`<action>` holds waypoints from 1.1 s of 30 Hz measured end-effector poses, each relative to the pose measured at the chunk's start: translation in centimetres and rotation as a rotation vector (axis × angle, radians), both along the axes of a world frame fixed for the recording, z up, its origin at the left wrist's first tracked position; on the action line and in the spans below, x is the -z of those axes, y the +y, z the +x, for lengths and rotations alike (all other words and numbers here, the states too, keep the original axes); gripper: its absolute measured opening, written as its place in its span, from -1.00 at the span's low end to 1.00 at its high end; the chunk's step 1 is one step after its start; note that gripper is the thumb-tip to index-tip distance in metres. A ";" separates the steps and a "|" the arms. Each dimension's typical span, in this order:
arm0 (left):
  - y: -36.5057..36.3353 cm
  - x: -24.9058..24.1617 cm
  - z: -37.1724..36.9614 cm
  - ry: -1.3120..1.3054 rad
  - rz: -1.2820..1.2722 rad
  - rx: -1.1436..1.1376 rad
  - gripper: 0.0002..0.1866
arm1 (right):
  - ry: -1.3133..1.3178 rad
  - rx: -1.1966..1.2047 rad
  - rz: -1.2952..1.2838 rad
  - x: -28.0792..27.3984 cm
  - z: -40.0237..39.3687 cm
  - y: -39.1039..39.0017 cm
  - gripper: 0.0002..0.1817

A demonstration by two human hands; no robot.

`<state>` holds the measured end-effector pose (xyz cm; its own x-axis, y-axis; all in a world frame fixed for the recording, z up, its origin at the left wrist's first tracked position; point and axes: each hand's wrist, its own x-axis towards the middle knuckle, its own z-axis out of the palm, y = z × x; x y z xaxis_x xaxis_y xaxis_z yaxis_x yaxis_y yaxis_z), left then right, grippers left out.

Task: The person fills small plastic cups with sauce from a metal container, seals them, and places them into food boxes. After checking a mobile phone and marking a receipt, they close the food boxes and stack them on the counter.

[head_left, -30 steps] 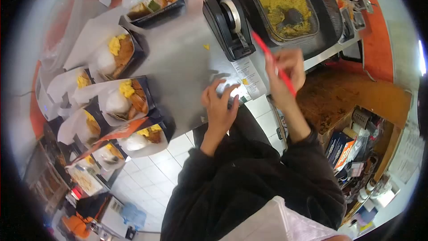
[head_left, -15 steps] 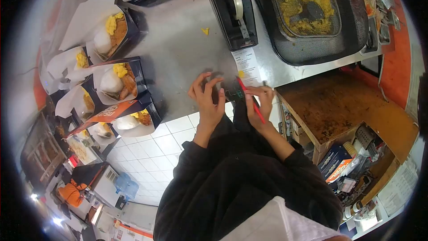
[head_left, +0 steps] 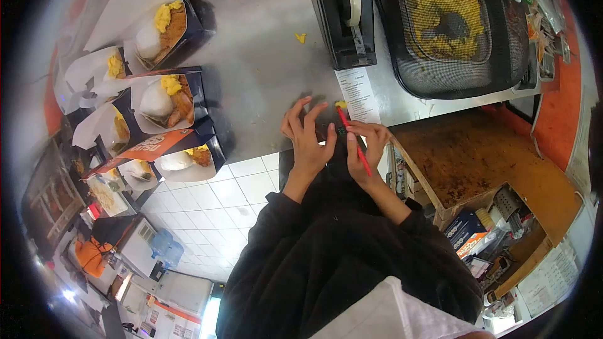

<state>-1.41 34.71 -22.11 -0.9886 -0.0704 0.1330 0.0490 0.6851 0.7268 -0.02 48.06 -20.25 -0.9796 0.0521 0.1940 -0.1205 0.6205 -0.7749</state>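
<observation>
Between the fingers and thumb of my right hand point(head_left: 369, 149) is a thin red stick-like tool point(head_left: 359, 147), tilted, its upper end touching a small yellow food piece point(head_left: 340, 105) at the left edge of a printed paper slip point(head_left: 358, 95). My left hand point(head_left: 308, 141) hovers at the front edge of the steel counter point(head_left: 260, 75), fingers apart and holding nothing. The slip lies on the counter just below a black tape dispenser point(head_left: 342, 19). Another yellow scrap point(head_left: 301, 38) lies farther up the counter.
Open boxes with rice, egg and fried food point(head_left: 164, 105) stand along the left. A black mesh cover point(head_left: 458, 78) sits at the upper right. Below it is a brown wooden surface point(head_left: 477, 150) with a cluttered shelf. White floor tiles point(head_left: 235, 191) show at lower left.
The yellow piece has shifted from the middle of the slip to its left edge, with the red tool's tip at it. The view has shifted slightly.
</observation>
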 end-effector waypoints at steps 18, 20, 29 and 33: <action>-0.5 0.8 0.3 0.067 -0.045 -0.018 -0.50 | 0.116 0.004 -0.381 0.7 -1.2 -0.1 -0.85; 0.1 -0.4 -0.2 -0.001 -0.102 -0.036 -0.51 | 0.114 0.011 -0.426 0.1 -1.8 1.3 -0.76; 2.0 -1.8 -2.9 -0.150 -0.297 0.026 -0.53 | -0.212 0.125 -0.782 1.3 -3.2 1.6 -0.84; 2.2 -2.1 -3.1 -0.193 -0.308 0.002 -0.53 | -0.150 0.069 -0.595 1.6 -3.4 1.7 -0.81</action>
